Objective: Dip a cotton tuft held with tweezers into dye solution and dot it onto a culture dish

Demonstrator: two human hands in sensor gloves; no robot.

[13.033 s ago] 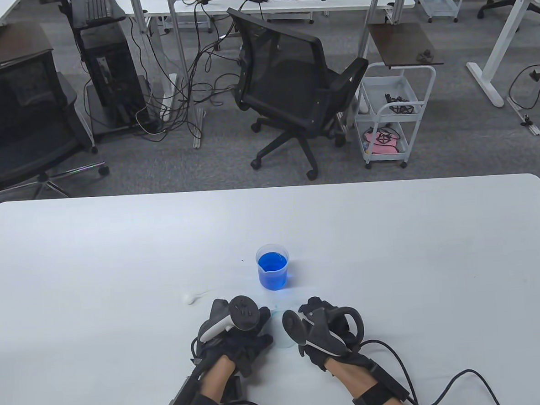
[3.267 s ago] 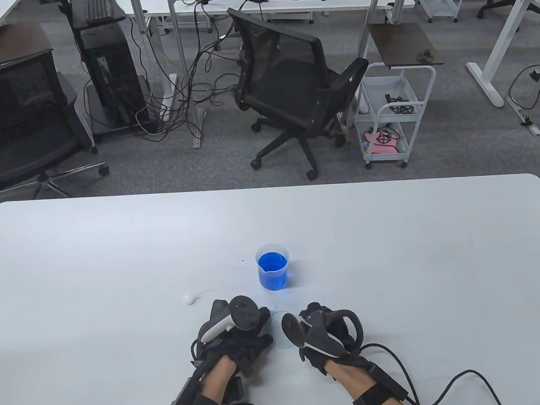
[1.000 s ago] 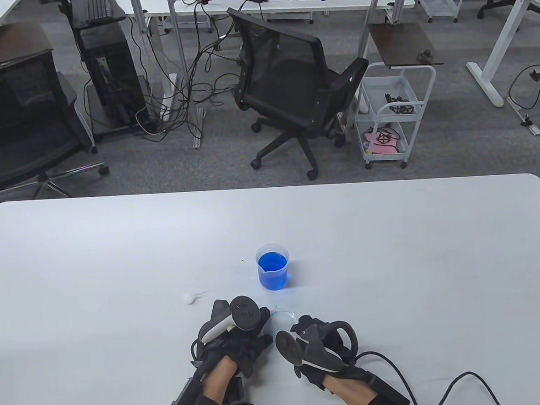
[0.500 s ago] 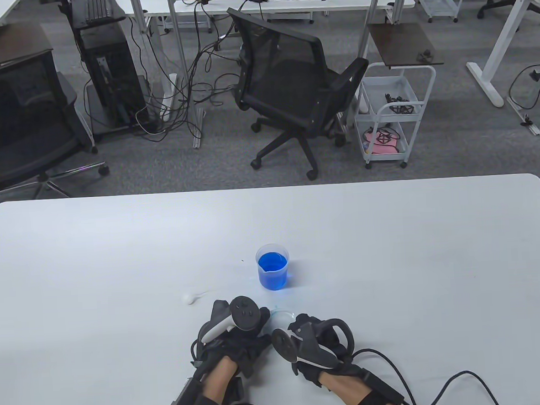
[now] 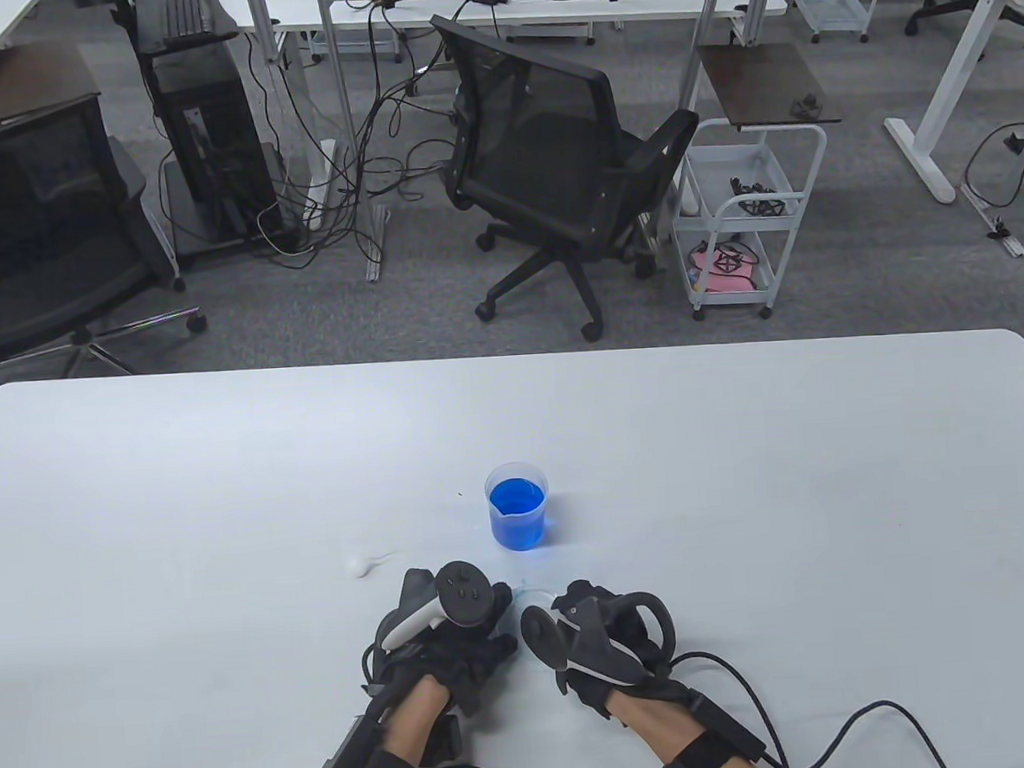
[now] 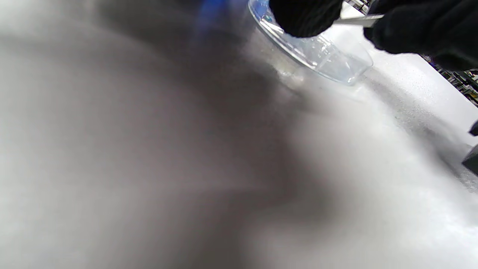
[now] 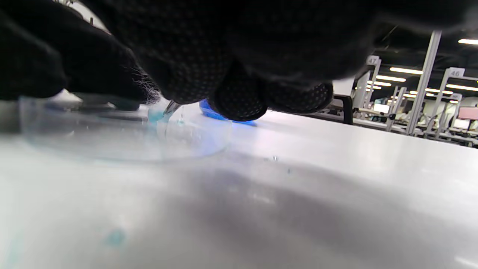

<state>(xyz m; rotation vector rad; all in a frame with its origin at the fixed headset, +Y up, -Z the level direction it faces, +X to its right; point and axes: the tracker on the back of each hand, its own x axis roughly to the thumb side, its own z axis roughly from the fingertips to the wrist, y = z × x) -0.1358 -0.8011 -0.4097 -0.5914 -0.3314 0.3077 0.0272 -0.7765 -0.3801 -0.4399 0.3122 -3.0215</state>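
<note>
A clear culture dish (image 5: 538,592) lies on the white table between my hands. My left hand (image 5: 493,604) holds it at its left rim; a fingertip (image 6: 304,16) rests on the dish (image 6: 321,56). My right hand (image 5: 570,600) pinches metal tweezers (image 6: 356,20) over the dish. In the right wrist view the tweezer tip (image 7: 171,107) holds a blue-stained cotton tuft (image 7: 155,114) down at the dish (image 7: 123,142). A beaker of blue dye (image 5: 518,512) stands just beyond the hands.
A loose white cotton tuft (image 5: 360,565) lies on the table left of the beaker. Small blue specks (image 7: 114,236) mark the table near the dish. Glove cables (image 5: 845,728) trail off to the right. An office chair (image 5: 551,165) stands beyond the table's far edge.
My right hand with the tweezers has moved forward over the dish in the last second. The left hand, the beaker and the loose tuft have not moved.
</note>
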